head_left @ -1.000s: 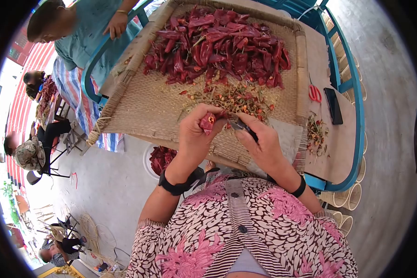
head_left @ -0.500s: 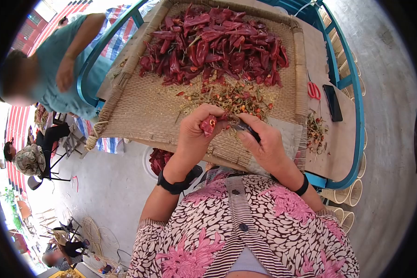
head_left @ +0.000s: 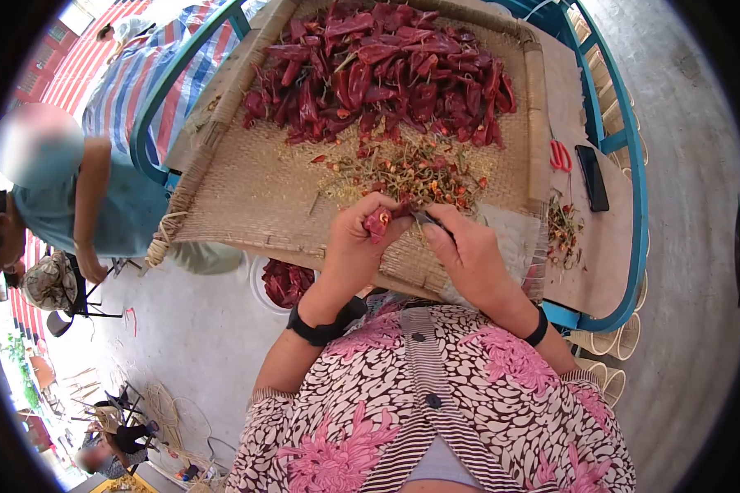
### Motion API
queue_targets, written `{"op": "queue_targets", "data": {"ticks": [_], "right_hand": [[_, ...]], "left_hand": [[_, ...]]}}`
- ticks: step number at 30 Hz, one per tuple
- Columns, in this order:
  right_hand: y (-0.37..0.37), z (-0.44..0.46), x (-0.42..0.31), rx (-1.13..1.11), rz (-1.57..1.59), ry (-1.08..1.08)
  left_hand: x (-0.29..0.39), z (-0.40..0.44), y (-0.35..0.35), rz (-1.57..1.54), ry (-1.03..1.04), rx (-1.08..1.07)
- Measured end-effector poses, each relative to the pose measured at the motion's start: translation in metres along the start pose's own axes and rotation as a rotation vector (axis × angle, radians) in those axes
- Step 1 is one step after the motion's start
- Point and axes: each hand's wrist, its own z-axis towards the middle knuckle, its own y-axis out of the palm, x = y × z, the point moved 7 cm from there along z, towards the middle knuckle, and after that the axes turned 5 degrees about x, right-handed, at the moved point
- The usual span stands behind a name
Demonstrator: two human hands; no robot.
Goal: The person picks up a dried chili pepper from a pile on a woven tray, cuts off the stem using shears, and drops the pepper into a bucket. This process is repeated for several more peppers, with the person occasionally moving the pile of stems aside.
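My left hand (head_left: pixel 355 238) is closed around a dried red chili pepper (head_left: pixel 376 224), which shows between thumb and fingers. Close beside it, my right hand (head_left: pixel 471 251) grips a small dark tool (head_left: pixel 425 218) whose tip meets the pepper's end; its exact kind is partly hidden by my fingers. Both hands are above the near edge of a woven tray (head_left: pixel 247 201). Just beyond them lies a heap of cut stems and red scraps (head_left: pixel 419 168). Farther back on the tray is a big pile of dried red chili peppers (head_left: pixel 378 74).
Right of the tray lie red-handled scissors (head_left: pixel 560 155), a black phone (head_left: pixel 592 178) and more stem scraps (head_left: pixel 564 234). A blue metal rail (head_left: pixel 640 205) curves round the surface. Below left stands a white basin of peppers (head_left: pixel 286 283). A person in teal (head_left: pixel 123 197) is at the left.
The person in teal has moved down and nearer the tray's left corner. My hands stay nearly in place, with the left shifted slightly right and the tool still at the pepper.
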Motion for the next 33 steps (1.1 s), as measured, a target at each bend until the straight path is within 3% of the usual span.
{"op": "queue_targets", "data": {"ticks": [7,10,13,16,19,22,33], "right_hand": [[0.025,-0.022,-0.003,-0.441,1.035,0.817],[0.032,-0.034,-0.013,-0.501,1.359,1.004],[0.039,-0.038,-0.021,-0.603,1.586,1.029],[0.036,-0.033,-0.004,-0.519,1.312,0.850],[0.014,-0.011,0.002,-0.147,0.402,0.197],[0.006,-0.010,-0.001,-0.246,0.293,0.311],[0.004,0.002,-0.007,-0.159,0.142,0.165]], "left_hand": [[0.010,-0.002,-0.005,-0.237,-0.114,-0.204],[0.013,-0.004,-0.002,-0.426,-0.138,-0.317],[0.001,-0.004,0.000,-0.579,-0.177,-0.397],[0.001,-0.003,0.000,-0.527,-0.176,-0.341],[0.007,-0.003,-0.011,-0.300,-0.163,-0.177],[0.003,-0.004,-0.018,-0.250,-0.165,-0.103],[0.006,-0.001,-0.016,-0.159,-0.168,-0.057]]}}
